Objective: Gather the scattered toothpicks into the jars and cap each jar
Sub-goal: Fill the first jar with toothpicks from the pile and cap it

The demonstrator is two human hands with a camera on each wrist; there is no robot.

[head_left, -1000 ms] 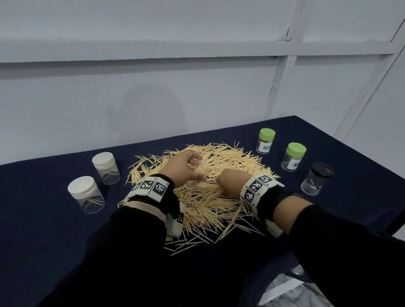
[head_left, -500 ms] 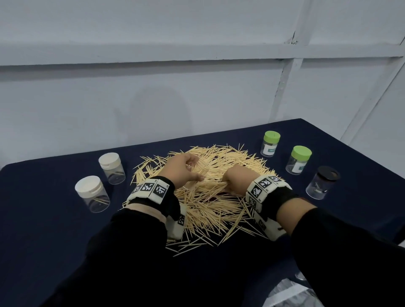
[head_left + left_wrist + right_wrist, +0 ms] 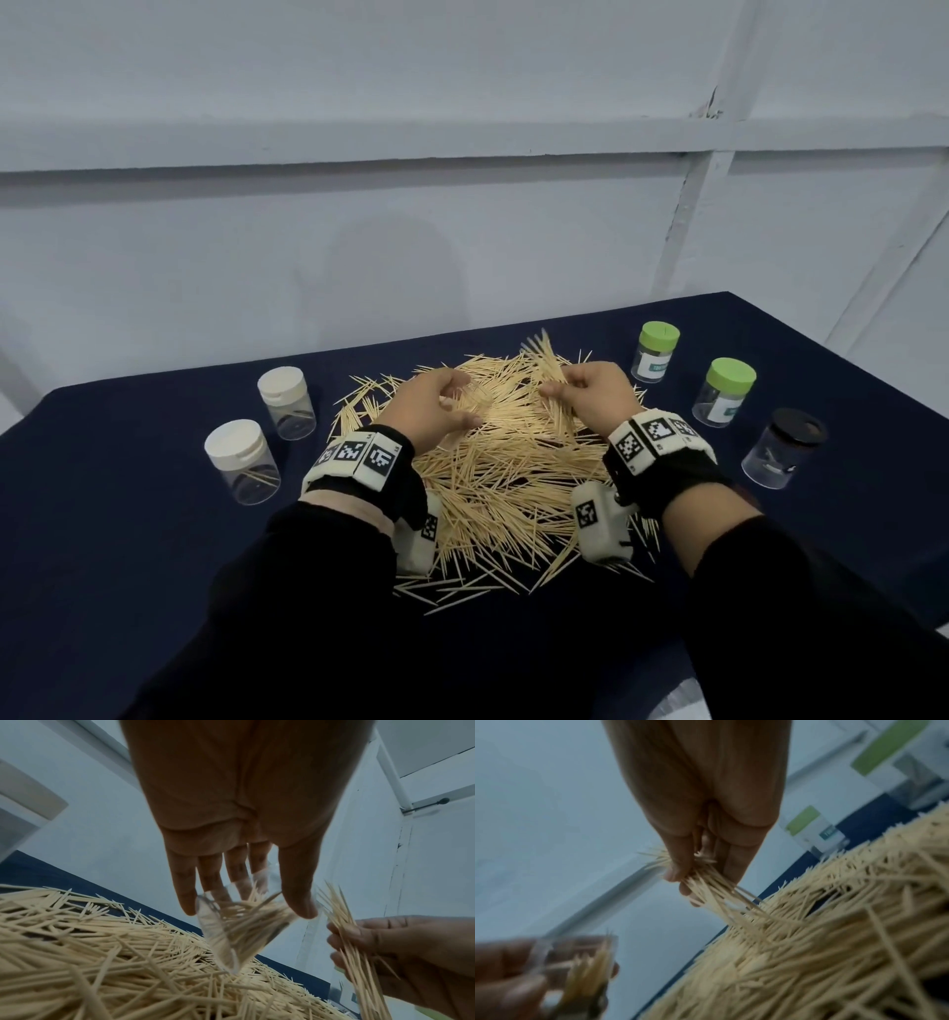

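Observation:
A big heap of pale toothpicks (image 3: 503,473) covers the middle of the dark blue table (image 3: 128,514). My left hand (image 3: 436,406) holds a clear uncapped jar (image 3: 231,927) just above the heap; the jar has toothpicks inside and tilts toward the right hand. My right hand (image 3: 590,395) pinches a bundle of toothpicks (image 3: 549,375), lifted off the heap a short way right of the jar. The left wrist view shows that bundle (image 3: 347,933) beside the jar mouth. In the right wrist view the bundle (image 3: 706,882) hangs from the fingers down to the heap.
Two white-capped jars (image 3: 244,460) (image 3: 287,403) stand left of the heap. Right of it stand two green-capped jars (image 3: 656,352) (image 3: 725,393) and a black-capped jar (image 3: 783,447). A pale wall runs behind the table's far edge.
My right hand has risen from the heap with a pinched bundle of toothpicks and moved back and right. The left hand keeps the jar in about the same place.

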